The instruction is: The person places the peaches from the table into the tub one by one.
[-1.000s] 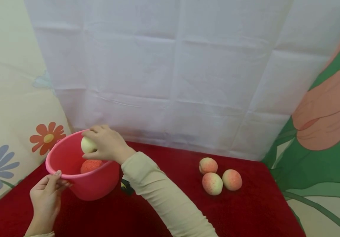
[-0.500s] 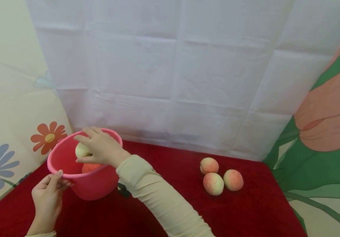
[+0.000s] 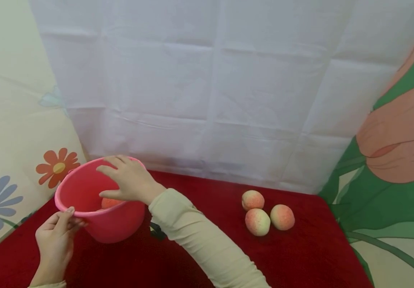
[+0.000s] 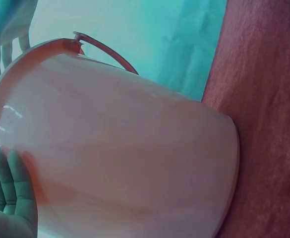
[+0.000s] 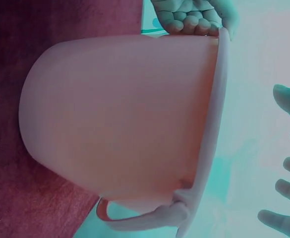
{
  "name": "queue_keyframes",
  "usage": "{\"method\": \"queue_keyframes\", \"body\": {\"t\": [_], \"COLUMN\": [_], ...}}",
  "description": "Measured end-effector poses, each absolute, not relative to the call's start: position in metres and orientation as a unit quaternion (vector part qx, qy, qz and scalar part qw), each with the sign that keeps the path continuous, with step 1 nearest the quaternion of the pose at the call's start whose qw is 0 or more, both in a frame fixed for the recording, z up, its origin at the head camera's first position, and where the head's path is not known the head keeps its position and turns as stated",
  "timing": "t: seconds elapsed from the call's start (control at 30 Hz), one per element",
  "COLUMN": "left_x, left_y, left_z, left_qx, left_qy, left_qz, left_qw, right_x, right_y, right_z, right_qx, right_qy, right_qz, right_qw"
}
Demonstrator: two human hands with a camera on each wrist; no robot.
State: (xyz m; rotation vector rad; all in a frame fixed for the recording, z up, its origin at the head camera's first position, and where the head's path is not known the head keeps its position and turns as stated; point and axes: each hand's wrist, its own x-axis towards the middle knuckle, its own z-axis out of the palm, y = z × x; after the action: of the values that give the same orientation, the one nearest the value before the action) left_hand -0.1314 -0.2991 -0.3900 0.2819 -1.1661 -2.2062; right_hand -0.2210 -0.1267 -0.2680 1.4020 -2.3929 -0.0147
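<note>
A pink bucket (image 3: pixel 115 224) stands on the red cloth at the left, its handle (image 5: pixel 145 218) hanging down at the side in the right wrist view. My left hand (image 3: pixel 56 236) pinches the near-left part of the rim between thumb and fingers. Over the bucket's mouth my right hand (image 3: pixel 129 180) is spread, holding nothing; its fingers (image 5: pixel 288 191) stand apart from the rim in the right wrist view. Inside the bucket an orange-red round fruit (image 3: pixel 109 203) shows partly below the right hand. The rest of the bucket's inside is hidden.
Three peaches, one at the back (image 3: pixel 253 200), one in front (image 3: pixel 258 222) and one at the right (image 3: pixel 282 217), sit close together on the red cloth (image 3: pixel 199 208). A white sheet (image 3: pixel 210 100) hangs behind. A small dark thing (image 3: pixel 156 231) lies beside the bucket, partly behind the right sleeve.
The pale fruit that my right hand held over the bucket is gone from its fingers, which have let go and spread. My left hand keeps its grip on the rim.
</note>
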Motion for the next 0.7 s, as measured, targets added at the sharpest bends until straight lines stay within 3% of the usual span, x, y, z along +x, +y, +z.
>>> {"method": "queue_keyframes", "body": {"t": [0.23,0.47,0.7], "left_x": [-0.146,-0.175,-0.184], "left_y": [-0.324,-0.368,-0.372], "left_z": [-0.42,-0.478,-0.488], "left_qx": [0.082,0.068,0.115], "left_qy": [-0.437,-0.453,-0.433], "left_qz": [-0.838,-0.826,-0.826], "left_qw": [0.315,0.329,0.341], "right_x": [-0.222,-0.223,-0.225], "right_y": [-0.114,-0.103,-0.086], "right_z": [-0.272,-0.273,-0.278], "right_qx": [0.483,0.481,0.489], "right_qy": [-0.855,-0.855,-0.844], "right_qz": [-0.005,-0.002,0.018], "right_qw": [0.187,0.194,0.219]}}
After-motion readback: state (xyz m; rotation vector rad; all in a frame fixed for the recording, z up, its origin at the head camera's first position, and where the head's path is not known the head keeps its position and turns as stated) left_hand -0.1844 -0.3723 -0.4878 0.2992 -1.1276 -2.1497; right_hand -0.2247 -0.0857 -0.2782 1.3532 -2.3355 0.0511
